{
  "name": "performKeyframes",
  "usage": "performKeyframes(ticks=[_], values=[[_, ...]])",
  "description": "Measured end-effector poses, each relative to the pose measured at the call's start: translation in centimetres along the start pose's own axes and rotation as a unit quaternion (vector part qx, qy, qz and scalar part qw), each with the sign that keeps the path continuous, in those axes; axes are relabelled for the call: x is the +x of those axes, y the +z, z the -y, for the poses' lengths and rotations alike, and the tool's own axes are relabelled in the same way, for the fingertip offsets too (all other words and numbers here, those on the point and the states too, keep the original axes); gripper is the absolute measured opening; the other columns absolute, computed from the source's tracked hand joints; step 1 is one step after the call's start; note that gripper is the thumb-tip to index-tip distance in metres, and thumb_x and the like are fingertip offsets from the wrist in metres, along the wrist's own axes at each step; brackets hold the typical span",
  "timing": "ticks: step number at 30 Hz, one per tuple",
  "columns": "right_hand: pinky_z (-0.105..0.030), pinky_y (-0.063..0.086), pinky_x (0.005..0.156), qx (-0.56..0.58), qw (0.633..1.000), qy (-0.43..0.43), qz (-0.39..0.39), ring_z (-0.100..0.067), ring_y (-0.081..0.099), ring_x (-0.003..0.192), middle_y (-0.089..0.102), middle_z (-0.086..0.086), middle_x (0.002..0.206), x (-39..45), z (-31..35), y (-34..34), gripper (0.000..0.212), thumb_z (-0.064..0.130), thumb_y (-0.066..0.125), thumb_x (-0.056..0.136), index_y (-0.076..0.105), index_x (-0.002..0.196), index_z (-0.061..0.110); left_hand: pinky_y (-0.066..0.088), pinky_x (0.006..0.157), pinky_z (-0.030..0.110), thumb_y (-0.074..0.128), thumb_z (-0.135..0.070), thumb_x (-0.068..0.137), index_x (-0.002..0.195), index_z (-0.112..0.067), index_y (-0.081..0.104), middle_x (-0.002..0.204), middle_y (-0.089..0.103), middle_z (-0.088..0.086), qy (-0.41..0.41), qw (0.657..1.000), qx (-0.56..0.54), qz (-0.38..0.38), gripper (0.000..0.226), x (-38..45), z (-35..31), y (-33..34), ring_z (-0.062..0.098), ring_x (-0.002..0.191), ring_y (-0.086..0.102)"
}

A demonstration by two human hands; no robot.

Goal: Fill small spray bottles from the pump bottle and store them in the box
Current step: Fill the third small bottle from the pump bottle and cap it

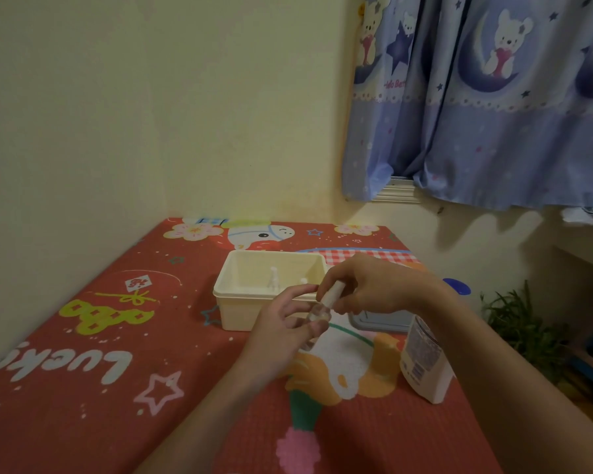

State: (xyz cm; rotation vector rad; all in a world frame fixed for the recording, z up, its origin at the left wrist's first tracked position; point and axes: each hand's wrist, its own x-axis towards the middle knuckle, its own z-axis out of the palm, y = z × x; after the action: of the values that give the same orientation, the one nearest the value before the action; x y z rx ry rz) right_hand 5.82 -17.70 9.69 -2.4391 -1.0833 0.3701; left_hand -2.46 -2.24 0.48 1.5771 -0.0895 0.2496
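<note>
My left hand (284, 323) grips a small clear spray bottle (317, 314) above the table. My right hand (366, 289) pinches the bottle's white spray top (331, 294) at the neck. Behind them stands an open cream plastic box (240, 295) with two small spray bottles (273, 280) upright inside. The white pump bottle (421, 364) with a printed label stands at the right, partly hidden by my right forearm; its pump head is out of sight.
A red cartoon-print cloth (100, 354) covers the table. A grey-blue lid (380, 319) lies right of the box under my right hand. A blue round object (457, 285) sits past the table's right edge, near a green plant (520, 323). Walls and a blue curtain (476, 97) stand behind.
</note>
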Motion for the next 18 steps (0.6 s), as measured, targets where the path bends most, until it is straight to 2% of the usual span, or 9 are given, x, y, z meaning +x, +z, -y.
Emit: performKeyframes(ticks=[3, 6, 9, 11, 14, 16, 18], values=[[-0.033, 0.058, 0.074, -0.030, 0.999, 0.029, 0.021, -0.016, 0.069, 0.079, 0.071, -0.004, 0.089, 0.2, 0.1, 0.3, 0.021, 0.028, 0.064, 0.089, 0.070, 0.100, 0.012, 0.058, 0.066, 0.031, 0.074, -0.006, 0.080, 0.115, -0.036, 0.060, 0.104, 0.071, 0.003, 0.010, 1.000, 0.010, 0.000, 0.048, -0.2, 0.2, 0.3, 0.027, 0.090, 0.071], [-0.029, 0.055, 0.067, -0.030, 0.997, 0.076, 0.010, -0.013, 0.064, 0.064, 0.069, -0.002, 0.073, 0.3, 0.2, 0.6, 0.040, 0.045, 0.056, 0.091, 0.070, 0.088, 0.008, 0.058, 0.066, 0.029, 0.073, -0.005, 0.081, 0.110, -0.043, 0.061, 0.105, 0.071, 0.002, 0.024, 1.000, 0.012, -0.012, 0.049, -0.3, 0.3, 0.6, 0.023, 0.091, 0.071], [-0.027, 0.049, 0.061, -0.030, 0.995, 0.098, -0.019, -0.014, 0.055, 0.050, 0.063, -0.004, 0.058, 0.5, 0.2, 1.2, 0.061, 0.060, 0.049, 0.089, 0.068, 0.066, 0.006, 0.058, 0.065, 0.028, 0.072, -0.005, 0.081, 0.104, -0.050, 0.061, 0.106, 0.069, 0.005, 0.030, 0.999, 0.014, -0.018, 0.051, -0.3, 0.3, 0.7, 0.021, 0.093, 0.070], [-0.029, 0.048, 0.059, -0.022, 0.993, 0.113, -0.032, -0.015, 0.052, 0.047, 0.059, -0.003, 0.053, 0.4, 0.1, 1.4, 0.070, 0.069, 0.044, 0.085, 0.065, 0.061, 0.007, 0.057, 0.064, 0.027, 0.073, -0.008, 0.081, 0.107, -0.047, 0.060, 0.111, 0.068, 0.009, 0.029, 0.999, 0.007, -0.024, 0.048, -0.2, 0.4, 0.7, 0.022, 0.094, 0.070], [-0.032, 0.054, 0.060, 0.034, 0.993, 0.101, -0.047, -0.018, 0.062, 0.056, 0.067, -0.004, 0.071, 0.1, 0.2, 1.1, 0.067, 0.073, 0.043, 0.080, 0.065, 0.085, 0.010, 0.059, 0.068, 0.035, 0.070, -0.011, 0.085, 0.106, -0.040, 0.061, 0.108, 0.069, 0.006, 0.037, 0.999, -0.003, -0.025, 0.037, -0.1, 0.4, 0.5, 0.025, 0.090, 0.071], [-0.030, 0.057, 0.063, 0.060, 0.994, 0.065, -0.061, -0.018, 0.068, 0.069, 0.068, -0.002, 0.091, -0.1, 0.2, 0.7, 0.045, 0.056, 0.055, 0.087, 0.061, 0.106, 0.016, 0.058, 0.073, 0.041, 0.065, -0.007, 0.087, 0.103, -0.039, 0.064, 0.103, 0.070, 0.005, 0.043, 0.999, 0.001, -0.031, 0.036, 0.1, 0.4, 0.3, 0.027, 0.087, 0.072], [-0.027, 0.059, 0.065, 0.078, 0.995, 0.036, -0.050, -0.017, 0.071, 0.077, 0.066, 0.002, 0.101, -0.3, 0.0, 0.3, 0.034, 0.035, 0.064, 0.089, 0.058, 0.120, 0.021, 0.057, 0.076, 0.047, 0.062, -0.005, 0.090, 0.106, -0.037, 0.064, 0.104, 0.070, 0.006, 0.039, 0.999, 0.006, -0.036, 0.036, 0.2, 0.5, 0.2, 0.029, 0.086, 0.072]])
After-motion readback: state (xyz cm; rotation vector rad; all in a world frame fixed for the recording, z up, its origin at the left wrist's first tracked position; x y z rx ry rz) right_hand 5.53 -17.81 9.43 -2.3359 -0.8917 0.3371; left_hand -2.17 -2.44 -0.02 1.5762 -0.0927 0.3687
